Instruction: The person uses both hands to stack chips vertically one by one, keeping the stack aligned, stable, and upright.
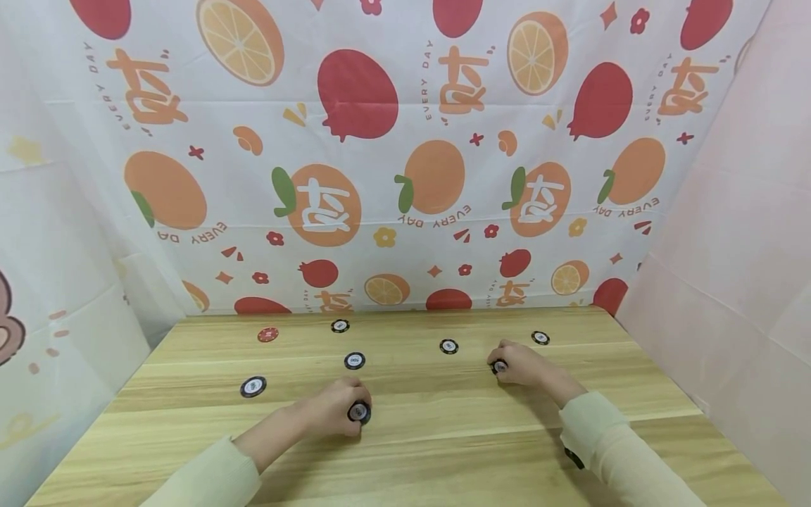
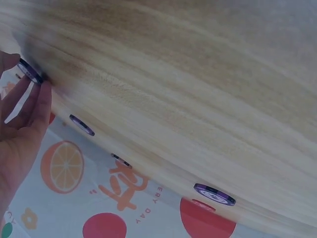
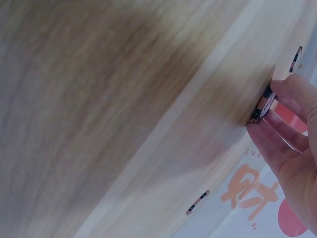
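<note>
My left hand (image 1: 336, 410) pinches a black poker chip (image 1: 359, 412) with a pale centre, left of the table's middle. In the left wrist view that chip (image 2: 30, 71) sits between thumb and fingertips, close over the wood. My right hand (image 1: 521, 365), farther back on the right, pinches another black chip (image 1: 499, 366). The right wrist view shows this chip (image 3: 263, 104) tilted between thumb and fingers. Near the left hand lie a black chip marked 500 (image 1: 355, 360) and another black chip (image 1: 253, 386). Two black chips, one (image 1: 449, 346) and another (image 1: 541, 338), flank the right hand.
At the back left lie a red chip (image 1: 268, 334) and a black chip (image 1: 340, 326). A further black chip (image 1: 573, 458) is partly covered by the right sleeve (image 1: 595, 429). A fruit-printed cloth (image 1: 393, 246) hangs behind the wooden table (image 1: 431, 451), with pale cloths at both sides.
</note>
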`<control>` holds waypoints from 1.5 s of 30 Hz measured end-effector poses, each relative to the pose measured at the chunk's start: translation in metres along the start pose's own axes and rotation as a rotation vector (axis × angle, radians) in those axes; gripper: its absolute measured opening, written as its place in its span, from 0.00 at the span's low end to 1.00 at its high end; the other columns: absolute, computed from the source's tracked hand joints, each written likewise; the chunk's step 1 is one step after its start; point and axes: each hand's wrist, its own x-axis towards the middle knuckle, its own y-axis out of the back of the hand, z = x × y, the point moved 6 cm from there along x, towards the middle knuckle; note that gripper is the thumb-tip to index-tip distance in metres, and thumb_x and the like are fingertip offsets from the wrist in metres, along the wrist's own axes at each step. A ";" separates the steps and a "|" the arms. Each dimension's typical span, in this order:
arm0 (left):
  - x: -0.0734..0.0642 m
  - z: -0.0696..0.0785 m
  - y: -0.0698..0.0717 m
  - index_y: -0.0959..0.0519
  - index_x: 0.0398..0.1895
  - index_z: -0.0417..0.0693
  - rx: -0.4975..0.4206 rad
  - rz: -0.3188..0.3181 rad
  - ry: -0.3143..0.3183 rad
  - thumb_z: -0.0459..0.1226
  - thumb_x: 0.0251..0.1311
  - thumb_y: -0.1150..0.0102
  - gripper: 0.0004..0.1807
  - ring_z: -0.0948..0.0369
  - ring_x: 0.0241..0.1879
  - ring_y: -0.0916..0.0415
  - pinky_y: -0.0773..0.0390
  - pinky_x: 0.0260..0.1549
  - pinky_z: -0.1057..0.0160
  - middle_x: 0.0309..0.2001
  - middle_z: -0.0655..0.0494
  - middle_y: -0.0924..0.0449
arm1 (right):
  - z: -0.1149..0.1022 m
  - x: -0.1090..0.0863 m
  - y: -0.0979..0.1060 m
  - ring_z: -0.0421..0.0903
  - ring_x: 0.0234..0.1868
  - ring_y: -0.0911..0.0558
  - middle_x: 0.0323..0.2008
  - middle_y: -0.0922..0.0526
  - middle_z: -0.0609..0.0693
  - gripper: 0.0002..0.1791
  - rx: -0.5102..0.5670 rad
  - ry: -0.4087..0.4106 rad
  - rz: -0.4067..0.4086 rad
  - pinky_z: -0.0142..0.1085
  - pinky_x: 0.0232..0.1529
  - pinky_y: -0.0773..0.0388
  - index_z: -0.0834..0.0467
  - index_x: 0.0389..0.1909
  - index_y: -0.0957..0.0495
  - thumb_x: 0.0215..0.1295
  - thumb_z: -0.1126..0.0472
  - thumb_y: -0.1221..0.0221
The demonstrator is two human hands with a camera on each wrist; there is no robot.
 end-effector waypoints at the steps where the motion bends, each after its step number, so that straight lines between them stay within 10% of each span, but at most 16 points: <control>1: 0.000 0.000 0.000 0.22 0.32 0.43 -0.003 0.001 0.004 0.30 0.36 0.37 0.14 0.62 0.33 0.30 0.27 0.31 0.68 0.33 0.56 0.29 | -0.001 0.000 0.000 0.42 0.32 0.27 0.35 0.27 0.49 0.15 0.002 0.007 -0.001 0.36 0.33 0.27 0.62 0.41 0.20 0.49 0.69 0.37; 45: 0.002 -0.001 0.008 0.22 0.40 0.40 0.032 -0.001 0.069 0.32 0.40 0.39 0.18 0.60 0.33 0.27 0.26 0.29 0.65 0.37 0.54 0.28 | -0.050 0.002 -0.002 0.45 0.36 0.24 0.36 0.26 0.50 0.14 -0.034 0.155 -0.014 0.35 0.37 0.25 0.61 0.39 0.20 0.47 0.69 0.39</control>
